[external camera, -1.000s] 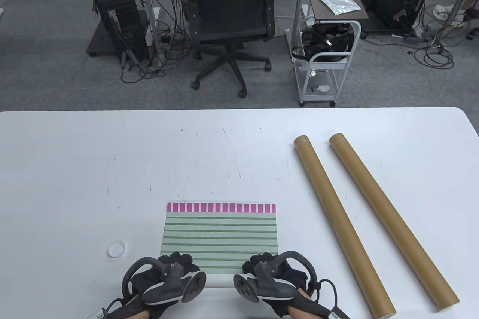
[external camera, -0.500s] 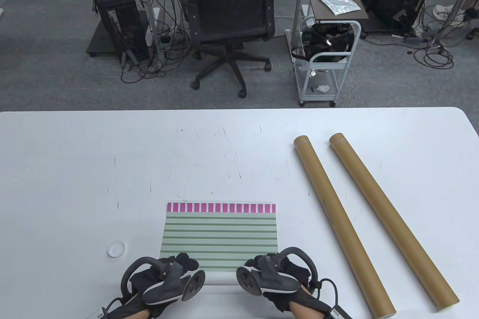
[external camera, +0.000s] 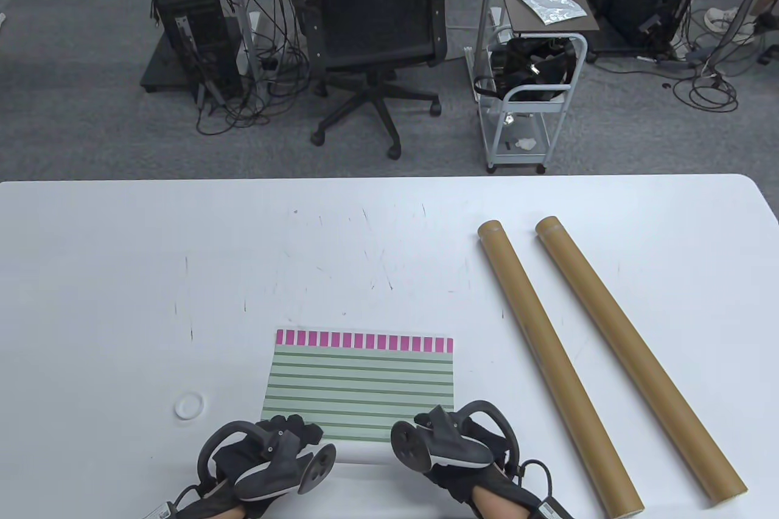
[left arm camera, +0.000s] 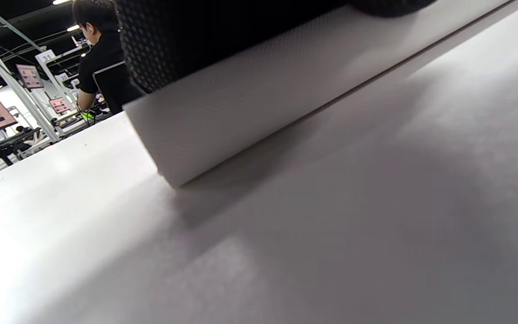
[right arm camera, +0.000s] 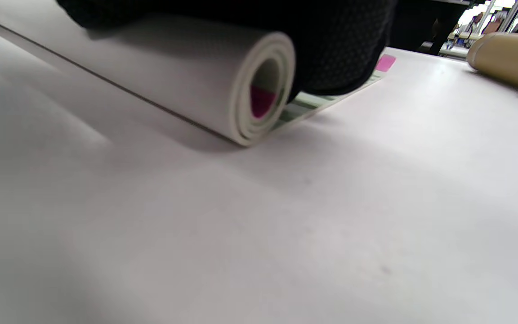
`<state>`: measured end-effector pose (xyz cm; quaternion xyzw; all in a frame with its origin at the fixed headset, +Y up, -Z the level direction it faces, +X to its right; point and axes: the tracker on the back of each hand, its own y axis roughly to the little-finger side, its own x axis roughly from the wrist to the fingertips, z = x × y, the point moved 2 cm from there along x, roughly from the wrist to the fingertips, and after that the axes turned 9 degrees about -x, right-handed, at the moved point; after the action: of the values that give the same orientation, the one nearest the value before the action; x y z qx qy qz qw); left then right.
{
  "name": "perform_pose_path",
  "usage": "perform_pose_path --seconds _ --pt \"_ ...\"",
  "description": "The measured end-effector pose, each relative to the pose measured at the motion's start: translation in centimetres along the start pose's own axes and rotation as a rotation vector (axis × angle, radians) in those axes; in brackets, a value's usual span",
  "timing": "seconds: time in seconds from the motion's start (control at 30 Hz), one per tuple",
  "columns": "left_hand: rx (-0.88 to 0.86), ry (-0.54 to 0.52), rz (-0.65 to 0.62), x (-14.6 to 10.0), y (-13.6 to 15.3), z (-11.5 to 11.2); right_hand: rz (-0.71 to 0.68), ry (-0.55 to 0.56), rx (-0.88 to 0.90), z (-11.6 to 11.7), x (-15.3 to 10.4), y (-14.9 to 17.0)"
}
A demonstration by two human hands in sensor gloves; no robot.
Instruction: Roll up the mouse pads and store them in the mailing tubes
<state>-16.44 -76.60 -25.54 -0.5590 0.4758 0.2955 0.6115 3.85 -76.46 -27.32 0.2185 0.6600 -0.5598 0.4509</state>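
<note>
A green-striped mouse pad (external camera: 362, 385) with a magenta band at its far edge lies on the white table (external camera: 122, 275). Its near edge is rolled into a white roll (external camera: 362, 453). My left hand (external camera: 291, 426) holds the roll's left end and my right hand (external camera: 439, 421) holds its right end, fingers curled over the top. The left wrist view shows the glove (left arm camera: 205, 31) on the roll (left arm camera: 259, 103). The right wrist view shows the roll's spiral end (right arm camera: 259, 90) under the glove (right arm camera: 331, 45). Two brown mailing tubes (external camera: 557, 367) (external camera: 639, 361) lie to the right.
A small white round cap (external camera: 189, 405) lies left of the pad. One tube's end (right arm camera: 511, 58) shows in the right wrist view. Beyond the table's far edge stand an office chair (external camera: 374, 26) and a small cart (external camera: 529, 93).
The roll has moved a little farther up the pad, away from me, with both hands on it. The pad has shifted slightly to the right.
</note>
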Motion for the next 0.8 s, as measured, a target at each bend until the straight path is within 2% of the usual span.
perform_pose_path --seconds 0.27,0.37,0.5,0.6,0.7,0.8 --pt "-0.012 0.031 0.039 0.4 0.1 0.1 -0.023 -0.051 -0.034 0.5 0.0 -0.4" --pt "-0.027 0.036 0.041 0.5 0.3 0.1 -0.001 0.022 -0.096 0.0 0.3 -0.4" --pt "-0.029 0.033 0.042 0.3 0.7 -0.1 0.003 0.022 -0.042 -0.4 0.7 0.0" --pt "-0.037 0.055 -0.002 0.1 0.7 -0.2 0.004 -0.010 0.038 -0.2 0.9 0.5" --pt "-0.042 0.046 -0.016 0.1 0.4 0.1 0.013 -0.027 0.089 0.0 1.0 1.0" --pt "0.062 -0.044 -0.020 -0.3 -0.2 0.6 0.006 -0.054 0.105 0.4 0.8 1.0"
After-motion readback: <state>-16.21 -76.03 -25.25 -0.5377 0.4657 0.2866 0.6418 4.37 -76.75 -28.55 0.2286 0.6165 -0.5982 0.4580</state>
